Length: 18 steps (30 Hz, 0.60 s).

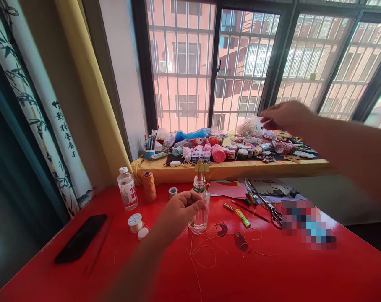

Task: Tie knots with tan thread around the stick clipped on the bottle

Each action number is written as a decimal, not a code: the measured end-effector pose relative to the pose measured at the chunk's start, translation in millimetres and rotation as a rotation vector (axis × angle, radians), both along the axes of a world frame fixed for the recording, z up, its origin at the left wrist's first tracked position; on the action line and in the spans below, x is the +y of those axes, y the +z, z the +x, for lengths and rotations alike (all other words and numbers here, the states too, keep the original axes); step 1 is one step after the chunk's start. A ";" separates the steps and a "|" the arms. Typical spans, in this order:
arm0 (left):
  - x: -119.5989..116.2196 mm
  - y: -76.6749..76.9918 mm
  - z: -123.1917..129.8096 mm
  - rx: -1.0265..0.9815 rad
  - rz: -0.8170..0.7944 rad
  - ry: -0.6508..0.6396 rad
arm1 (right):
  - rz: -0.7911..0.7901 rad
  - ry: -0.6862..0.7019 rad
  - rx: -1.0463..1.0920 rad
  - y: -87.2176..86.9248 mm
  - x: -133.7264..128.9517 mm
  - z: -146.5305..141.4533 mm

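My left hand [186, 206] is closed in a pinch at the front of a clear glass bottle [203, 214]. What lies between its fingertips is too fine to make out. A gold binder clip [202, 167] sits upright at the bottle's mouth. Below this hand, thin orange thread [206, 266] lies in loose loops on the red table [140, 277]. Raised high at the right, before the window, my right hand [283, 116] also has its fingers pinched together. A small pale bit shows at its fingertips, but I cannot tell what it is.
A phone [81, 238], a labelled plastic bottle [127, 189], an orange thread cone [149, 187] and a white spool [135, 222] stand or lie at left. Scissors [267, 205], a green-yellow cutter [242, 218] and paper [228, 190] are at right. The sill [165, 170] behind is crowded with yarn and jars.
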<state>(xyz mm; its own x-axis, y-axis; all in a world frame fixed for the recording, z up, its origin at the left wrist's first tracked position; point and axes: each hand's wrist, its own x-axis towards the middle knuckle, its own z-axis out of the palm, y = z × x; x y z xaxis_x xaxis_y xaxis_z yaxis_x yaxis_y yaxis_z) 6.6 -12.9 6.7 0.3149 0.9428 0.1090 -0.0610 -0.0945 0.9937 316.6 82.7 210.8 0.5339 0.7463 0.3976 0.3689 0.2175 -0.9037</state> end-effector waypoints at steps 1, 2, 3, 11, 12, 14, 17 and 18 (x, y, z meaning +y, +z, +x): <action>-0.5 1.0 0.0 -0.019 -0.021 -0.007 | -0.075 0.060 0.010 -16.4 2.4 -0.6; -0.7 1.7 -0.2 -0.033 -0.039 -0.011 | -0.119 0.100 0.031 -33.6 4.0 -2.7; -0.7 2.1 -0.6 -0.042 -0.053 -0.011 | -0.150 0.142 0.019 -51.8 3.9 -6.4; -0.7 6.0 -3.7 -0.073 -0.075 0.033 | -0.046 0.345 -0.158 -229.5 -81.4 -78.4; -1.3 6.8 -2.6 -0.080 -0.081 0.041 | 0.134 0.399 -0.278 -247.9 -93.8 -87.2; -2.2 7.2 0.8 -0.100 -0.098 0.046 | 0.447 0.438 -0.500 -272.0 -110.8 -101.8; -1.2 4.6 6.0 -0.137 -0.134 0.024 | 0.650 0.493 -0.669 -275.2 -117.0 -117.0; -0.1 2.9 7.1 -0.150 -0.150 0.012 | 0.660 0.536 -0.687 -270.3 -115.7 -120.8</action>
